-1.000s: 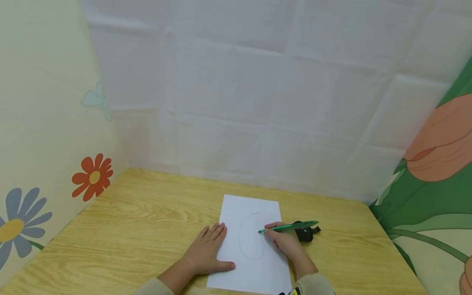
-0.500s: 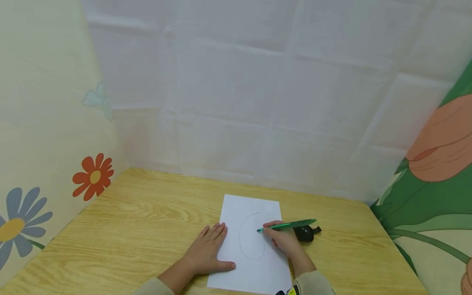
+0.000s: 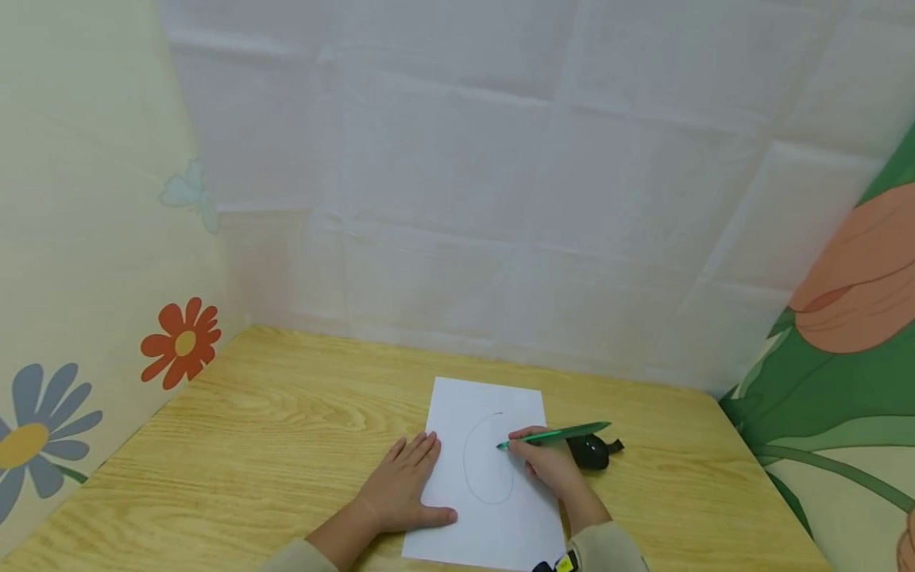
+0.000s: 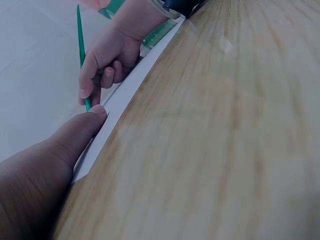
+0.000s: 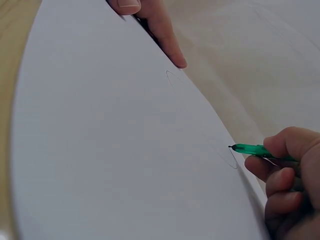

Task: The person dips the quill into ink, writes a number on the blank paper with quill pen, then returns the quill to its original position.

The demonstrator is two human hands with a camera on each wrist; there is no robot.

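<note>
A white sheet of paper [image 3: 493,532] lies on the wooden table, bearing a thin curved line like an oval with a gap at its upper right. My right hand [image 3: 552,469] pinches a green pen [image 3: 572,433] between thumb and fingers; its dark tip is over the paper, inside that gap. In the right wrist view the pen [image 5: 250,150] points at the sheet close to the drawn line. My left hand [image 3: 400,488] rests flat on the paper's left edge, fingers straight and thumb spread across the sheet.
A rounded black object [image 3: 592,453] with a short strap sits right of the paper, partly behind my right hand. The wooden table [image 3: 286,429] meets a white cloth backdrop [image 3: 443,199] at the back. Side panels printed with flowers [image 3: 179,342] flank it.
The pen tip and my right hand have shifted very slightly left and up over the paper. My left hand and the sheet have stayed in place; the drawn line looks the same.
</note>
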